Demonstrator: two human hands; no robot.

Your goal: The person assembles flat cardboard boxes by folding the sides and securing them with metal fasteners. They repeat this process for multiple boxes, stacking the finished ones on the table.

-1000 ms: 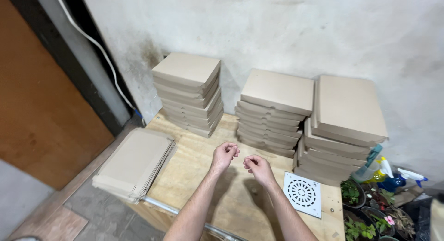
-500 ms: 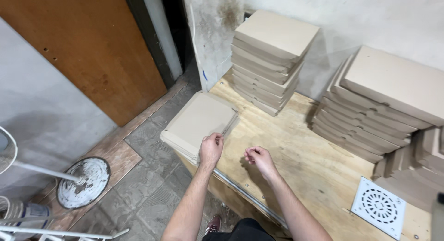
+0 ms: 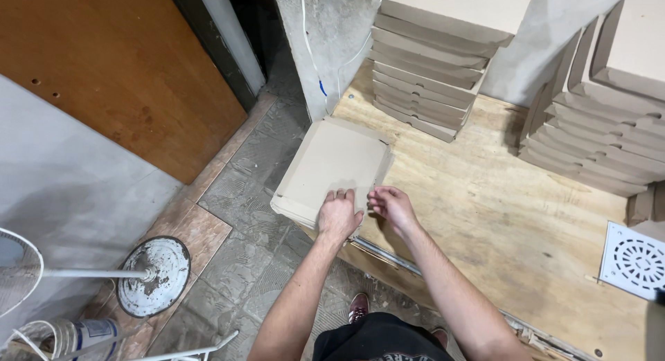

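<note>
Head view: looks down on two bare forearms reaching over the near-left corner of a wooden tabletop.
Flat cardboard pile: unfolded box blanks lying flat at the tabletop's left edge, overhanging it toward the floor.
Long axis of the pile: runs from the near-left to the far-right, slanted against the tabletop's edge; its notched far corner points toward the wall.
Left hand: palm down on the near edge of the top blank, fingers spread and pressing, not clenched around anything.
Right hand: just beside the left, fingertips curled at the pile's near-right corner where a flap sticks out; whether it pinches the flap I cannot tell.
Folded boxes, far: a tall stack right behind the pile, close but apart from it.
Folded boxes, right: leaning stacks along the wall.
Open room: bare wood spreads right of the hands, between the pile and the right stacks.
White drain grate: on the tabletop at the right edge, well apart from the hands.
Fan base: round, on the floor to the left.
</note>
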